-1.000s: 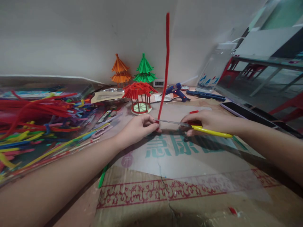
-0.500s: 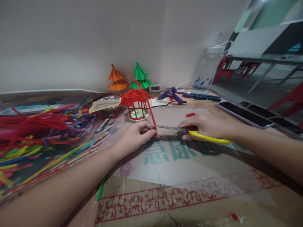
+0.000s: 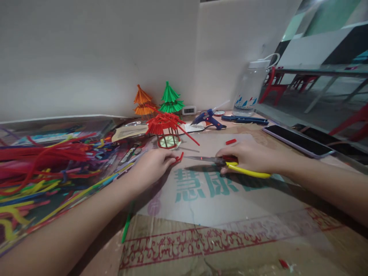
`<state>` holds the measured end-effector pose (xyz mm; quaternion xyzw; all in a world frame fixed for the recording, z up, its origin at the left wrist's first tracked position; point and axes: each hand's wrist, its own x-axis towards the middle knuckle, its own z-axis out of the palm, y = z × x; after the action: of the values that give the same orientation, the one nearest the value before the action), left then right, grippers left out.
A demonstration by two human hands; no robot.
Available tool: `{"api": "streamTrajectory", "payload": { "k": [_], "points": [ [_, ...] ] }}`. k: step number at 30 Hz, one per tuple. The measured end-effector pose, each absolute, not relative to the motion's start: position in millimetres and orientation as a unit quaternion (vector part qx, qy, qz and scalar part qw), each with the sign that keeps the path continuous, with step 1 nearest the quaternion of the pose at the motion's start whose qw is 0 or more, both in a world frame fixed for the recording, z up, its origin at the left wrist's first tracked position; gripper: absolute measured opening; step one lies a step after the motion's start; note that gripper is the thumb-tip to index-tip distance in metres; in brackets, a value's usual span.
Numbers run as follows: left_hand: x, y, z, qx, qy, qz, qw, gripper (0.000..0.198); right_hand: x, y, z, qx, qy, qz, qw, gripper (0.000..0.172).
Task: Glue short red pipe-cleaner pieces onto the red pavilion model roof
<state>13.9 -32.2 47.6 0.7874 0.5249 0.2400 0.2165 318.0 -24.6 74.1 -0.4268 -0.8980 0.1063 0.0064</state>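
My left hand (image 3: 156, 163) is closed, pinching a short bent piece of red pipe cleaner (image 3: 180, 157) between thumb and fingers. My right hand (image 3: 244, 157) grips a pair of scissors (image 3: 248, 171) with yellow handles, its blades pointing left toward that piece without touching it. Just behind my left hand stands a small model pavilion (image 3: 167, 132) with a red pipe-cleaner roof, thin brown posts and a pale base. A longer red pipe cleaner (image 3: 189, 137) slants across its roof, one end sticking out to the right. Another short red piece (image 3: 230, 141) lies behind my right hand.
Orange (image 3: 142, 100) and green (image 3: 170, 97) pipe-cleaner towers stand by the wall. A blue glue gun (image 3: 207, 119), a utility knife (image 3: 244, 120), a water bottle (image 3: 247, 90) and a phone (image 3: 296, 140) are at the back right. Many coloured pipe cleaners (image 3: 51, 165) heap on the left.
The long red pipe cleaner, upright between the blades before, has come apart from the short piece in my left hand and dropped across the pavilion roof. My left hand has shifted slightly left.
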Motion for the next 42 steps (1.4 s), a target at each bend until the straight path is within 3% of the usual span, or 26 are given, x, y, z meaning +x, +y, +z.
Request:
{"api": "streamTrajectory", "payload": {
  "k": [3, 5, 14, 22, 28, 32, 36, 42],
  "points": [
    [9, -32, 55, 0.815, 0.552, 0.157, 0.084, 0.026, 317, -27, 70, -0.41, -0.907, 0.095, -0.003, 0.035],
    [7, -32, 59, 0.808, 0.571, 0.138, 0.053, 0.026, 317, -27, 69, -0.402, -0.911, 0.095, 0.0, 0.035],
    [10, -37, 60, 0.804, 0.579, 0.135, 0.006, 0.028, 323, -23, 72, -0.39, -0.915, 0.099, -0.014, 0.038],
    [23, -26, 45, 0.86, 0.481, 0.166, -0.028, 0.035, 325, -30, 79, -0.312, -0.948, 0.057, -0.015, 0.046],
    [40, -13, 40, 0.858, 0.495, 0.126, -0.045, 0.028, 309, -34, 90, -0.338, -0.939, 0.055, 0.03, 0.032],
    [42, -13, 44, 0.851, 0.496, 0.17, -0.023, 0.025, 282, -28, 89, -0.43, -0.891, 0.07, 0.13, 0.038],
    [37, -21, 44, 0.81, 0.501, 0.297, 0.073, 0.022, 252, -2, 80, -0.448, -0.868, 0.128, 0.173, 0.043],
    [32, -31, 34, 0.727, 0.483, 0.424, 0.242, 0.027, 223, 32, 58, -0.467, -0.855, 0.114, 0.197, 0.028]
  ]
}}
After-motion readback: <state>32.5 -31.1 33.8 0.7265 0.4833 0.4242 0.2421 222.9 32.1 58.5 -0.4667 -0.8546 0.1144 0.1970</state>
